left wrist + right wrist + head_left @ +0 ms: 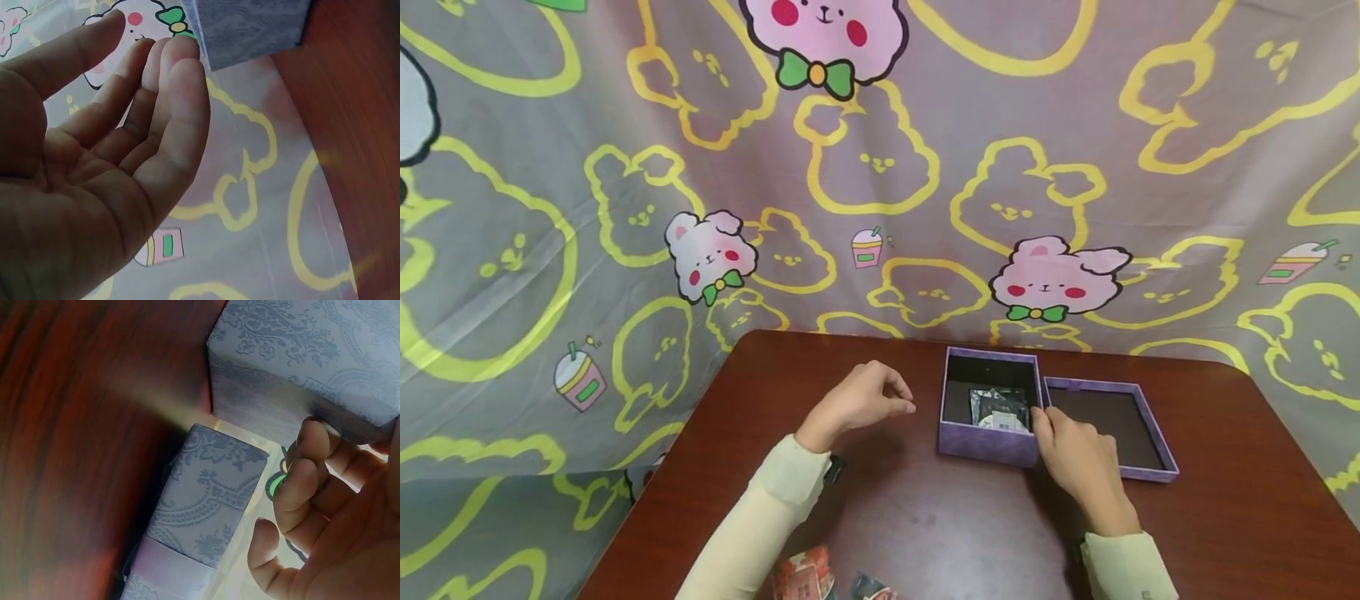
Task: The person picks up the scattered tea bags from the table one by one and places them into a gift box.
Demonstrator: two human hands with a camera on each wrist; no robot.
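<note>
A purple patterned box (988,444) stands upright on the table, its top uncovered. Inside lie dark, shiny packets (1000,404), one with a pale label. My right hand (1078,462) grips the box's near right corner, thumb at the rim and fingers against the outer side wall; the right wrist view shows those curled fingers (312,440) by the patterned side. Left of the box, my left hand (861,400) hovers with loosely bent fingers and holds nothing. Its palm (94,187) faces the left wrist camera, with the box side (250,31) beyond the fingertips.
The shallow purple lid (1097,425) lies inner side up, right of the box. At the table's near edge are a red printed packet (805,575) and a dark packet (871,588), partly cut off. A cartoon-printed cloth (925,183) hangs behind the brown table (917,517).
</note>
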